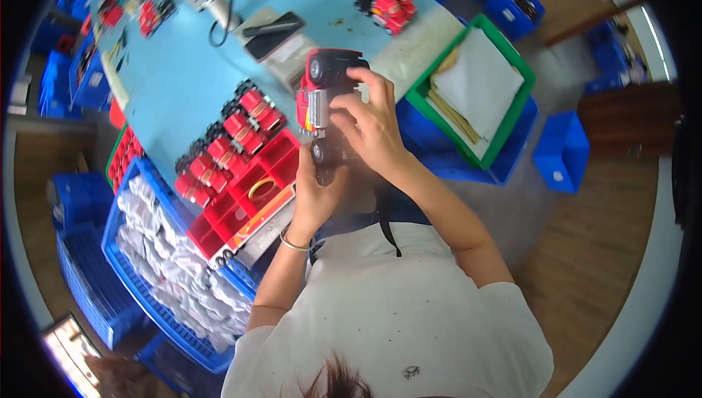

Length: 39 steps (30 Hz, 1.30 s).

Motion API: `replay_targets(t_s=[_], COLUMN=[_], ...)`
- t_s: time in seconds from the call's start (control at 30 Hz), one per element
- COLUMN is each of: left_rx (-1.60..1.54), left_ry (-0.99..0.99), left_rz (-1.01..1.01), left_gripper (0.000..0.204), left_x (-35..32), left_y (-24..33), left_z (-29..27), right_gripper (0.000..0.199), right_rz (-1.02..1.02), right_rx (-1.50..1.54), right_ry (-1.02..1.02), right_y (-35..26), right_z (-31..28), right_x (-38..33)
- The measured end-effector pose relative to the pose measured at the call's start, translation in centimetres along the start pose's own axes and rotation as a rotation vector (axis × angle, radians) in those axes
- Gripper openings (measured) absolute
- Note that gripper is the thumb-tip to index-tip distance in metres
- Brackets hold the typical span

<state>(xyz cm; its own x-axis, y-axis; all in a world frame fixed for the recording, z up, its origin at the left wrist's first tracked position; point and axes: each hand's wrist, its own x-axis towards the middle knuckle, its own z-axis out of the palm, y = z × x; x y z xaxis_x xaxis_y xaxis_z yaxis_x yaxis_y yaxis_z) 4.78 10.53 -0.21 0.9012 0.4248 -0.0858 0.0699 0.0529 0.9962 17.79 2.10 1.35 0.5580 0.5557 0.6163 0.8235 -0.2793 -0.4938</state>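
A red toy truck (313, 109) with black wheels and a silver side tank is held up on its side in front of me. My left hand (319, 197) grips its lower end, around the wheels there. My right hand (374, 122) curls over its dark underside, a finger at the upper wheels. Some of the fingers are blurred. Just left of the hands, a red toy trailer (281, 151) with open compartments lies with a yellow ring inside. Several red truck cabs (245, 133) with black chassis line up along it.
A blue crate (110, 241) of plastic-wrapped parts stands at the left. One toy truck (395, 9) sits at the table's far right. A dark handheld device (281, 36) lies near a white stand (216, 0). At right is a green-rimmed bin (528, 76) holding paper.
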Motion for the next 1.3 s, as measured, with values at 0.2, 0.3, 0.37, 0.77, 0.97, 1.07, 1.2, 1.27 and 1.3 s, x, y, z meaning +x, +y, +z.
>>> replay_targets(t_s=[0.2, 0.3, 0.37, 0.77, 0.97, 1.07, 1.2, 1.27, 1.3], left_rx=[0.225, 0.344, 0.454, 0.774, 0.827, 0.852, 0.915, 0.927, 0.934], left_ry=[-0.104, -0.122, -0.186, -1.042, -1.013, -0.971, -0.903, -0.875, -0.878], left_rz=[0.107, 0.244, 0.294, 0.327, 0.38, 0.385, 0.394, 0.367, 0.365], left_gripper=[0.037, 0.04, 0.039, 0.066, 0.071, 0.071, 0.073, 0.073, 0.073], left_x=[1.5, 2.8, 3.6, 5.7, 9.3, 10.6, 11.2, 11.2, 11.2], left_y=[0.1, -1.1, -2.7, -8.5, -17.3, -20.9, -23.2, -23.6, -23.6], left_z=[8.1, 12.8, 16.3, 45.8, 55.0, 58.0, 59.8, 60.0, 60.1], right_gripper=[0.084, 0.079, 0.073, 0.075, 0.074, 0.07, 0.062, 0.056, 0.051], right_rz=[0.475, 1.019, 1.035, 1.093, 1.434, 1.499, 1.61, 1.712, 1.795], right_rx=[0.16, 1.084, 1.14, 0.462, -0.128, -0.067, 0.02, 0.115, 0.203], right_ry=[0.439, 0.292, 0.303, 0.988, 0.704, 0.539, 0.18, 0.041, -0.104], right_y=[6.1, 7.7, 10.3, 31.0, 37.9, 40.5, 44.8, 47.9, 49.2], right_z=[-5.3, -9.8, -11.0, -28.9, -33.9, -32.7, -29.0, -26.9, -25.8], right_x=[-2.5, -3.4, -5.6, -29.3, -40.9, -41.8, -41.0, -40.1, -40.2])
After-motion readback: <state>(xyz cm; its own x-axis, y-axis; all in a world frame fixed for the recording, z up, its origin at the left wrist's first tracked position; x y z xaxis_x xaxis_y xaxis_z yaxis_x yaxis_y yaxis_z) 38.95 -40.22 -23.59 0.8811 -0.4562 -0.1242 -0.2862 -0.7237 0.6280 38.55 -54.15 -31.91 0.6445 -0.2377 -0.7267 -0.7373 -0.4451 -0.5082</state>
